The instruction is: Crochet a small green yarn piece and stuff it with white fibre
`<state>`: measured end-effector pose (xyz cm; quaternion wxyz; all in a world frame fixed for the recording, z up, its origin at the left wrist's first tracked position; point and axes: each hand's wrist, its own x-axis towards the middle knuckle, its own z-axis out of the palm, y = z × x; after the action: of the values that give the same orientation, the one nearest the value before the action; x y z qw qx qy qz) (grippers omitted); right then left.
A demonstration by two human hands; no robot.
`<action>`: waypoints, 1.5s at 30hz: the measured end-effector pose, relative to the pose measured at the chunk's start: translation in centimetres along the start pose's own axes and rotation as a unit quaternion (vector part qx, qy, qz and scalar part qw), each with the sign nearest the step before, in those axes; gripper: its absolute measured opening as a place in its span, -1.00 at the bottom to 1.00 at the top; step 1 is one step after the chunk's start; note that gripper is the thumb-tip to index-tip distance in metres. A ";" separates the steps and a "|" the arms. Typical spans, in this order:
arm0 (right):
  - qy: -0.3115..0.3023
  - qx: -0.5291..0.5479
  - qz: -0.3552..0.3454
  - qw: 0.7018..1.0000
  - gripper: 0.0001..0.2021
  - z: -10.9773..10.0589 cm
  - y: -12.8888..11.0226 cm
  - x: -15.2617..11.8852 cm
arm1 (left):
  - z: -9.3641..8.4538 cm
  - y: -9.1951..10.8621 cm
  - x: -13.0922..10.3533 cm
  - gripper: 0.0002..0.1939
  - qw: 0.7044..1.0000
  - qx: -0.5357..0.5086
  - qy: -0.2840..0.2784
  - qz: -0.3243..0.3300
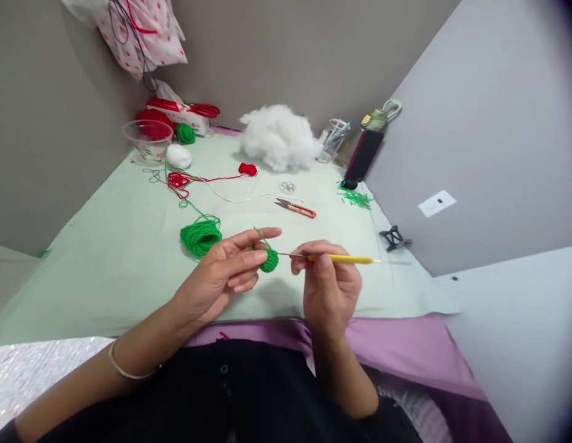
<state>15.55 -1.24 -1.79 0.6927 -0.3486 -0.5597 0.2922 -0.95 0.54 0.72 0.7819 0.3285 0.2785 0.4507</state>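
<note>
Between thumb and fingers, my left hand (233, 261) pinches a small round green crocheted piece (269, 261), its index finger stretched out with green yarn by it. My right hand (329, 286) grips a crochet hook with a yellow handle (348, 259). The hook's thin metal shaft points left and its tip meets the green piece; the exact tip is hidden. Just left of my left hand lies a loose coil of green yarn (200, 237). Orange-handled thread snips (295, 208) rest on the pale green cloth beyond my hands.
White stuffing (280, 138) sits at the back, beside a glass of pens (334, 140) and a leaning phone (365, 155). A plastic cup (148, 141), red yarn (178, 181) and a small red piece (247, 169) are on the left side. Green scraps (356, 198) and a black stand (394, 238) lie right.
</note>
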 end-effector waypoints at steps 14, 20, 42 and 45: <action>-0.052 -0.245 -0.209 0.945 -0.59 0.4 0.8 -1.1 | 0.3 -1.0 0.2 -0.55 0.998 0.047 0.032 0.037; -0.041 -0.111 -0.110 0.987 -0.75 0.3 0.4 -0.6 | -0.2 -0.4 0.3 -0.57 0.997 -0.030 -0.041 -0.055; -0.023 0.107 0.118 0.987 -0.86 0.1 0.7 0.2 | -0.3 -1.1 0.0 -0.25 0.991 0.121 -0.001 0.054; -0.014 0.140 0.133 0.981 -0.85 0.2 0.7 0.6 | -0.2 -1.0 0.1 -0.28 0.991 0.113 0.015 0.066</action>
<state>15.43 -0.34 -2.02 0.6819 -0.3147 -0.4717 0.4620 -0.47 0.28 -0.19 0.7037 0.4263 0.3169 0.4719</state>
